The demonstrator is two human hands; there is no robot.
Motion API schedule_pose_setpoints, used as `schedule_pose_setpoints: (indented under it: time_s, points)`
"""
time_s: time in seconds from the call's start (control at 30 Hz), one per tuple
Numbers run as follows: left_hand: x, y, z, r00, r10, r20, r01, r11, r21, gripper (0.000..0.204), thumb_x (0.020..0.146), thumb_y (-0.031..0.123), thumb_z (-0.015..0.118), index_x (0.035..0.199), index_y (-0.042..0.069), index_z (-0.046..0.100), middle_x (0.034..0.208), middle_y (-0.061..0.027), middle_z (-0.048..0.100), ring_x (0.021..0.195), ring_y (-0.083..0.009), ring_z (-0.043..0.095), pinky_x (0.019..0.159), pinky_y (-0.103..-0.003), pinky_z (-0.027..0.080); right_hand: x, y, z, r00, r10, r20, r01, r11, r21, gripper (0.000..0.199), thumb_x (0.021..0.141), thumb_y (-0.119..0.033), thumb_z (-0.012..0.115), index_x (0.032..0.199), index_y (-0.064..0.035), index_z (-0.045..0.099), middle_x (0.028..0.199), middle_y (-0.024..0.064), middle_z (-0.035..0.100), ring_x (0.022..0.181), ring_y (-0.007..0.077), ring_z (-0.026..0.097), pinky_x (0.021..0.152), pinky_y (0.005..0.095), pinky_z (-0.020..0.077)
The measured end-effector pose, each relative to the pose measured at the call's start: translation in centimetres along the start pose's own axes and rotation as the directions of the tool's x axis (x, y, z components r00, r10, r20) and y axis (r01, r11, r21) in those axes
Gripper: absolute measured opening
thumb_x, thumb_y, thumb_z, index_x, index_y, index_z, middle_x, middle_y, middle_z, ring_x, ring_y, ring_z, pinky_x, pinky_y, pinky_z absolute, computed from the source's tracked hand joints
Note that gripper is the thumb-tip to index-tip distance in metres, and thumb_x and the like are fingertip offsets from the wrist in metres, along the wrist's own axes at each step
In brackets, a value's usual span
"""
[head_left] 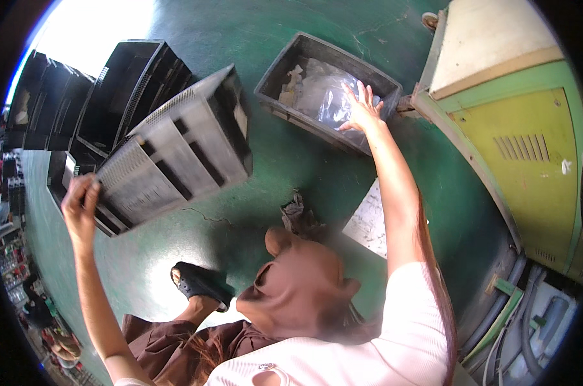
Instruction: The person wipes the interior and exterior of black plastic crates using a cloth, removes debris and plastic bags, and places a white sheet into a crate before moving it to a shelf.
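Observation:
On the left, my left hand has its fingers wrapped round the edge of a dark plastic crate. The crate is tipped up, its ribbed grey underside facing me, and looks slightly blurred. To the right, my right hand is spread over a dark grey bin on the floor. Clear plastic bags lie inside that bin, beneath my fingers. Whether the fingertips touch the plastic I cannot tell.
More black crates stand at the back left. A green and cream machine cabinet lines the right side, with hoses below. Near my feet are a pale sheet, a crumpled dark scrap and a brown cloth-like shape.

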State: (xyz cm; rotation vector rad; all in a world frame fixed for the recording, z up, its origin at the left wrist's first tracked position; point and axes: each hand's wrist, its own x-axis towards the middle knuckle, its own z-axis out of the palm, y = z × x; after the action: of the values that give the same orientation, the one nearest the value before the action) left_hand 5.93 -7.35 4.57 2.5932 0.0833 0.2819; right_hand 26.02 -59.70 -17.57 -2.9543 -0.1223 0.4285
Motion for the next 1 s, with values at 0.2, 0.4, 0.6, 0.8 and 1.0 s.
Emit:
schedule_pose_setpoints:
  time_s: [0.2, 0.4, 0.6, 0.8, 1.0]
  points:
    - [-9.9, 0.0, 7.5, 0.961, 0.254, 0.107, -0.269, 0.950, 0.159, 0.022, 0.060, 0.001, 0.069, 0.082, 0.005, 0.064, 0.084, -0.0050, 0.063, 0.087, -0.0258, 0.053, 0.084, -0.038, 0.039, 6.5, -3.7, 2.8, 0.971, 0.035, 0.236, 0.001, 0.989, -0.150, 0.132, 0.051, -0.037, 0.086, 0.144, -0.0377, -0.007, 0.152, 0.0110, -0.014, 0.139, 0.0373, -0.009, 0.098, 0.0750, 0.0100]
    - [-17.6, -1.8, 13.1, 0.972, 0.038, 0.233, -0.044, 0.999, 0.020, 0.027, 0.058, 0.000, 0.068, 0.083, 0.008, 0.064, 0.084, -0.0046, 0.060, 0.094, -0.0275, 0.053, 0.084, -0.040, 0.041, 10.1, -6.9, 5.5, 0.938, 0.168, 0.302, -0.210, 0.971, 0.112, 0.114, 0.069, -0.023, 0.072, 0.143, -0.0366, -0.013, 0.152, 0.0104, -0.016, 0.139, 0.0382, -0.008, 0.097, 0.0759, 0.0111]
    - [-20.9, -4.0, 16.1, 0.940, -0.081, 0.332, 0.050, 0.994, 0.100, 0.027, 0.061, -0.002, 0.063, 0.086, 0.009, 0.064, 0.094, -0.0045, 0.061, 0.103, -0.0288, 0.051, 0.099, -0.050, 0.033, 12.9, -7.8, 10.7, 0.992, 0.052, 0.113, -0.058, 0.997, 0.057, 0.073, 0.073, -0.019, 0.068, 0.135, -0.0381, 0.034, 0.153, 0.0055, -0.001, 0.139, 0.0393, 0.002, 0.093, 0.0776, 0.0174]
    - [-20.8, -4.9, 17.2, 0.868, -0.220, 0.446, 0.088, 0.951, 0.297, 0.042, 0.066, 0.005, 0.065, 0.107, 0.014, 0.060, 0.110, -0.0079, 0.057, 0.117, -0.0315, 0.044, 0.107, -0.060, 0.017, 12.1, -4.9, 11.1, 0.980, 0.003, -0.200, 0.047, 0.969, 0.245, 0.038, 0.070, -0.006, 0.061, 0.106, -0.0150, 0.064, 0.124, 0.0123, 0.055, 0.112, 0.0353, 0.053, 0.094, 0.0489, 0.0424]
    - [-12.3, 0.3, 14.0, 0.684, -0.312, 0.660, 0.218, 0.950, 0.223, 0.055, 0.071, 0.013, 0.071, 0.123, 0.013, 0.052, 0.124, -0.0146, 0.051, 0.121, -0.0312, 0.045, 0.104, -0.056, 0.027, 10.2, 1.0, 7.3, 0.846, 0.456, -0.275, 0.085, 0.395, 0.915, 0.034, 0.063, -0.003, 0.057, 0.096, 0.0009, 0.064, 0.087, 0.0095, 0.065, 0.078, 0.0180, 0.061, 0.071, 0.0324, 0.0489]
